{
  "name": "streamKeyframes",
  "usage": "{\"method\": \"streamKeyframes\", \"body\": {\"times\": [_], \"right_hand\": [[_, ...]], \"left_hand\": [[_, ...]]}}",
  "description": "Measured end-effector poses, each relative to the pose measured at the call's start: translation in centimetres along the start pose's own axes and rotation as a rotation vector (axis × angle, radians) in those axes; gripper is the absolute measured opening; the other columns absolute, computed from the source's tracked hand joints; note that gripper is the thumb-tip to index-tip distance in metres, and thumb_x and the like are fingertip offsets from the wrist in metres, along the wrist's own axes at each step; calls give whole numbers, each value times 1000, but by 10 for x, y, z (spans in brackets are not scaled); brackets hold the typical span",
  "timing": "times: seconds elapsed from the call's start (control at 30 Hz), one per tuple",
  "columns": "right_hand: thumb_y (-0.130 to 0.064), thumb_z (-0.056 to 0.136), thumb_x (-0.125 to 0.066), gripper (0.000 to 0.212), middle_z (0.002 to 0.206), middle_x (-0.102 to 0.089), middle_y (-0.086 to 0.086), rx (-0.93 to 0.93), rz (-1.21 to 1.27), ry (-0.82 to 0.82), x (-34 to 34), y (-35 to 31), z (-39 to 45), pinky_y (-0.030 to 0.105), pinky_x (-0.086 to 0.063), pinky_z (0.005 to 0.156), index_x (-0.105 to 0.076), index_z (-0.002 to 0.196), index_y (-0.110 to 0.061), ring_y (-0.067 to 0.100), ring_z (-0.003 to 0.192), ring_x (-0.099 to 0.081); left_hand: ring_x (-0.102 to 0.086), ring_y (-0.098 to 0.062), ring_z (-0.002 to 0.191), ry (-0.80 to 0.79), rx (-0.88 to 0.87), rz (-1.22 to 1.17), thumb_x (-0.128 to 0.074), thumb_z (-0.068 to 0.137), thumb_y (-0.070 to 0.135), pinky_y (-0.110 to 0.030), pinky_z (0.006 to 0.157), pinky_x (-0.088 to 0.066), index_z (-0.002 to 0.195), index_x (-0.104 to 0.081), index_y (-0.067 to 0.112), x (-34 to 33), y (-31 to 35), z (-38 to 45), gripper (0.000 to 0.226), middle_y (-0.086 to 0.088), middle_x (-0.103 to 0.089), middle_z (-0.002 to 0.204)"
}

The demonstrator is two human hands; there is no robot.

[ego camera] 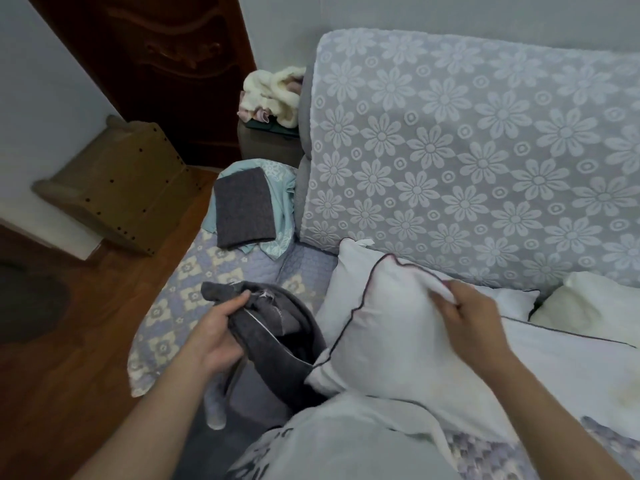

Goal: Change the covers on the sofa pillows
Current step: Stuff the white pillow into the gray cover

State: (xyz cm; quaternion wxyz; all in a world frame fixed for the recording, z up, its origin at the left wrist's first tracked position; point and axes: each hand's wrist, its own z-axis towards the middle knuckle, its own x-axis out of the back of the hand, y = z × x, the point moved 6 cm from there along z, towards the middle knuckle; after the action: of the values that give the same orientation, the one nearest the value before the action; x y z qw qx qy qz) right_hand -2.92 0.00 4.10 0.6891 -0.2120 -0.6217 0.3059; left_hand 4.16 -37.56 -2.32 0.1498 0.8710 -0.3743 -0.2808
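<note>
**Grey cover in one hand, white pillow in the other**

The person sits at the edge of a sofa (221, 268) spread with a quilted floral throw. The left hand (216, 332) grips a bunched dark grey pillow cover (277, 337); its fingers are curled tightly round the fabric near the open, zipped edge, and the thumb lies along the top of the bunch. The cover's mouth gapes towards the right, and one lower corner of a white pillow (388, 327) with dark piping touches or sits just inside that opening; which of the two cannot be told.

The right hand (474, 318) pinches the upper edge of the same white pillow, fingers closed together on a fold of its fabric. The hand is blurred, so the exact hold of each finger is unclear. The pillow stands tilted on the seat, leaning against the person's lap.

Behind it lies a second white pillow (349, 265), and a cream cushion (588, 306) rests further right against the backrest (467, 150), which is draped in a flower-patterned lace cover.

At the far end of the seat a folded grey cloth (242, 207) lies on top of a pale teal fabric (280, 202). Beyond the sofa's end a fluffy cream bundle (273, 95) sits on a small stand, near a dark wooden door (156, 64).
</note>
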Motion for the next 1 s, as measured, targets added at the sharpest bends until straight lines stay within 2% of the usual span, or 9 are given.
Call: {"method": "streamKeyframes", "body": {"times": [0.1,0.2,0.3,0.43,0.53,0.63,0.77,0.9,1.0], "right_hand": [[-28,92,-47,33,71,-57,19,-61,-48,270,64,-15,45,36,-22,64,-59,81,0,36,71,-54],[-31,98,-43,41,67,-45,13,-121,-23,507,114,-28,67,34,-18,63,-47,74,0,26,67,-39],[-38,103,-39,49,68,-49,21,-99,-10,650,135,-39,69,40,-26,60,-46,74,2,34,66,-45],[-43,106,-35,56,67,-50,23,0,-87,682,136,-52,56,47,-32,58,-46,73,0,38,63,-51],[-51,105,-31,61,73,-54,27,-2,-111,737,133,-56,46,57,-39,61,-48,78,1,43,67,-53],[-44,107,-34,58,72,-53,27,36,-134,763,126,-64,42,50,-35,61,-50,77,4,40,67,-53],[-37,107,-36,54,63,-48,22,98,-159,752,115,-70,40,34,-19,60,-46,70,2,34,59,-47],[-29,106,-41,47,64,-49,24,54,-182,749,116,-62,41,34,-18,61,-46,72,3,36,60,-48],[-29,106,-41,47,63,-49,25,48,-167,764,125,-63,44,39,-23,57,-44,70,2,38,59,-49]], "left_hand": [[-69,-35,97,-16,-18,-43,-59,98,23,-49,103,-48,111,-67,1,0,-7,-1,27,-21,-70,106],[-66,-36,102,20,-31,-103,-62,96,25,-50,106,-46,109,-67,3,-6,-11,0,26,-20,-70,108],[-65,-34,102,4,-24,-79,-64,95,28,-47,105,-46,101,-69,3,-17,-15,0,26,-19,-70,103],[-69,-34,86,25,-113,35,-69,85,14,-44,82,-59,101,-66,-1,-28,-12,-1,22,-22,-67,98],[-72,-34,85,29,-184,25,-63,94,10,-42,73,-61,101,-69,-6,-35,-6,2,18,-25,-70,99],[-73,-36,93,25,-235,124,-63,97,9,-40,74,-61,110,-69,-8,-50,-5,-1,22,-27,-72,108],[-74,-31,91,98,-286,222,-65,93,1,-38,70,-60,117,-61,-1,-61,-7,-10,24,-19,-76,101],[-73,-30,96,226,-393,106,-67,94,7,-42,87,-59,107,-67,4,-48,1,-12,13,-19,-75,106],[-74,-32,92,254,-400,41,-67,95,8,-42,85,-58,109,-66,-1,-39,2,-15,17,-21,-74,104]]}}
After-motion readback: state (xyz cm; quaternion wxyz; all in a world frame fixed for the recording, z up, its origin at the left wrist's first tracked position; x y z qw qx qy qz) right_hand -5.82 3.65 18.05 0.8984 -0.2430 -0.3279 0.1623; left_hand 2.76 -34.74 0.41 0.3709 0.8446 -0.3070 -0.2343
